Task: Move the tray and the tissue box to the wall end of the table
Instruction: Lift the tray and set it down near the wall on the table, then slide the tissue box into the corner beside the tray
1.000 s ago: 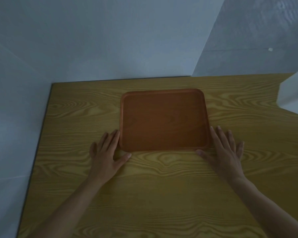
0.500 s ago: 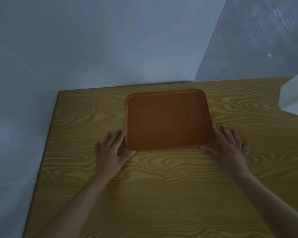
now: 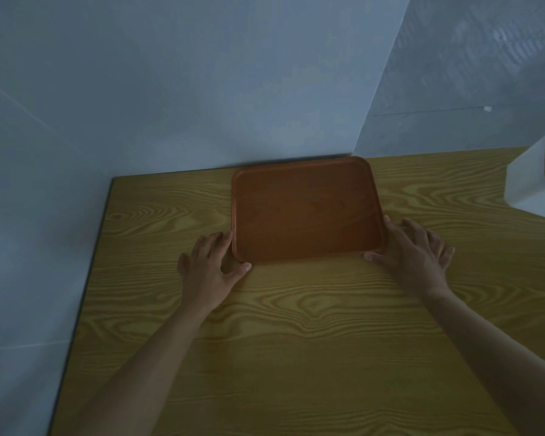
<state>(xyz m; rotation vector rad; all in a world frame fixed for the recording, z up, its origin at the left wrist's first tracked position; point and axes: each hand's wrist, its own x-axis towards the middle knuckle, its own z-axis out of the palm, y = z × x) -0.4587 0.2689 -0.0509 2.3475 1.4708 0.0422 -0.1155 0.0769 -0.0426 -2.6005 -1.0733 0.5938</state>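
Observation:
An empty orange-brown tray lies flat on the wooden table, its far edge at the table's wall end. My left hand rests flat at the tray's near left corner, fingers along its side and thumb at its near edge. My right hand lies the same way at the near right corner, touching the rim. Both hands have fingers spread and press against the tray without lifting it. A white tissue box with a brown top panel stands at the right edge of view, partly cut off.
A pale wall rises directly behind the table's far edge. The table's dark left edge borders a pale floor. Bare wood stretches between the tray and the tissue box.
The tray has slid away from me toward the wall, with both hands following at its near corners. Its far edge now reaches the table's wall end.

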